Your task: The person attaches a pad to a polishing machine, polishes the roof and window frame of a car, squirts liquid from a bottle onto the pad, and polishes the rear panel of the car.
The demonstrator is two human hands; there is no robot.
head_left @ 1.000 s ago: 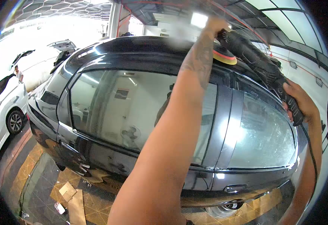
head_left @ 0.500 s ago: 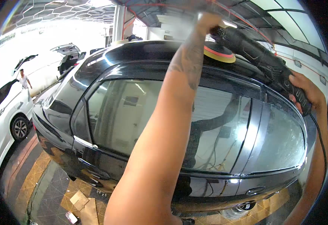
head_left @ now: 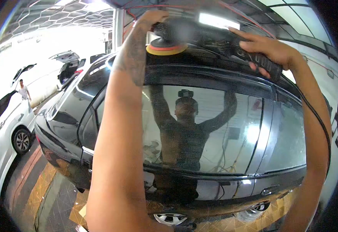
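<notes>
Polisher [head_left: 215, 38] upper ctr of frame, over blk car's roof [head_left: 211, 58]. White car [head_left: 5, 125] far L; L hand [head_left: 151, 18] upper ctr-L at polisher's front end, fingers mostly hidden, can't tell grip; yellow-edged pad [head_left: 167, 52] just below; R hand [head_left: 271, 50] upper R, some fingers curled round handle [head_left: 274, 71], index stretched fwd; cord [head_left: 316, 113] hangs R side.
</notes>
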